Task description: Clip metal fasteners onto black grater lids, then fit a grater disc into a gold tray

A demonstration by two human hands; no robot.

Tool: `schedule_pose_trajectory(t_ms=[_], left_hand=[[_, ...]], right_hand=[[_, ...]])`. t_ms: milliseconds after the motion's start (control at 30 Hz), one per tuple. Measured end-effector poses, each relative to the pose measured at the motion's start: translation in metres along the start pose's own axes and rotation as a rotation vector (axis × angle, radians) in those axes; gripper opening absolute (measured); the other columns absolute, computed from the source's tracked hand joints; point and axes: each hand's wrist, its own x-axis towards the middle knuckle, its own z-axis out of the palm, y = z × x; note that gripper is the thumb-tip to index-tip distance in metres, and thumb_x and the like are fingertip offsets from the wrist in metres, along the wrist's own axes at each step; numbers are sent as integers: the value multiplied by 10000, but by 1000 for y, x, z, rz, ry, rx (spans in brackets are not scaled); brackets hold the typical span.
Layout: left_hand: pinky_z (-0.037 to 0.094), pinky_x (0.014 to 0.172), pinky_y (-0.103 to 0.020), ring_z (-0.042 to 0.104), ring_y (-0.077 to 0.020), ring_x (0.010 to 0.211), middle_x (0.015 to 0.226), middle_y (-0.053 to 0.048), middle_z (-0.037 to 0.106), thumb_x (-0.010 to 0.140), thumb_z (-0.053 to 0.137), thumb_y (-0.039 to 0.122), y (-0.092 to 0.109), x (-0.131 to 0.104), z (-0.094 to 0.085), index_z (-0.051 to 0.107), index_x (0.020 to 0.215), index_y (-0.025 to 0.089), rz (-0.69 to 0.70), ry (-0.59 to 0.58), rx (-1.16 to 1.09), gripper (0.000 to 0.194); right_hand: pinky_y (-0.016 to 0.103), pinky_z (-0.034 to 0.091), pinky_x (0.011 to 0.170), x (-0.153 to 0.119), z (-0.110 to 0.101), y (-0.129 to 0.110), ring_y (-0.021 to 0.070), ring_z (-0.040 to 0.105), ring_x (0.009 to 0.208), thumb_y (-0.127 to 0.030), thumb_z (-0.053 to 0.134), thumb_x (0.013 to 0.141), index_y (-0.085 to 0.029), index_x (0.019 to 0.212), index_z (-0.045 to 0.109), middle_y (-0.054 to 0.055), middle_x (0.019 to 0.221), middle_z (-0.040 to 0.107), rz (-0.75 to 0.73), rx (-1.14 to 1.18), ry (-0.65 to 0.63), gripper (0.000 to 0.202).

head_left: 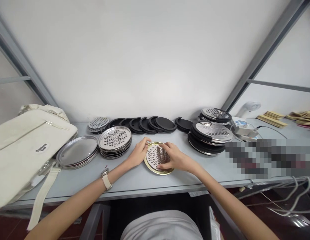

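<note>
A round perforated metal grater disc [152, 158] lies in a gold-rimmed round plate [158, 172] near the table's front edge. My right hand [175, 158] reaches over the disc's right side, with thumb and fingers spread across it and gripping it. My left hand [139, 151] is at the plate's upper left rim, its fingers bent against the edge. Left of it stands a stack of grater discs [115, 138], and farther left a stack of plain metal plates [78, 150].
Black curved holders [165, 123] line the wall. At the right are stacked graters with black rims [212, 131], a white device with cables [245, 130] and wooden pieces [272, 119]. A cream bag [27, 146] fills the left end. Part of the right side is pixelated.
</note>
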Motion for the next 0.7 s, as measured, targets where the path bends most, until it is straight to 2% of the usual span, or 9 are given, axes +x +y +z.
schedule_pose_trajectory(t_ms=[367,567,700], left_hand=[[445,803,-290,547,-146,833,968,-33,566,860,348,92,1,1,0,492,1079,195,54,-7,0,281],[457,790,-288,556,-138,804,988,-35,566,867,357,110,-1,2,0,499,1086,198,55,6,-40,276],[465,773,-291,569,-145,805,968,-38,571,855,375,102,-3,2,1,498,1098,202,13,17,-73,290]], right_hand=[[428,404,993,-9,5,-7,299,459,1166,-468,740,704,-177,1322,441,146,1231,467,-19,2,80,745],[437,381,1033,-10,15,-6,302,424,1249,-481,732,719,-240,1331,406,138,1380,355,-80,46,204,734],[432,376,1045,-15,18,-4,291,407,1277,-526,694,747,-264,1327,414,126,1388,356,-82,125,166,696]])
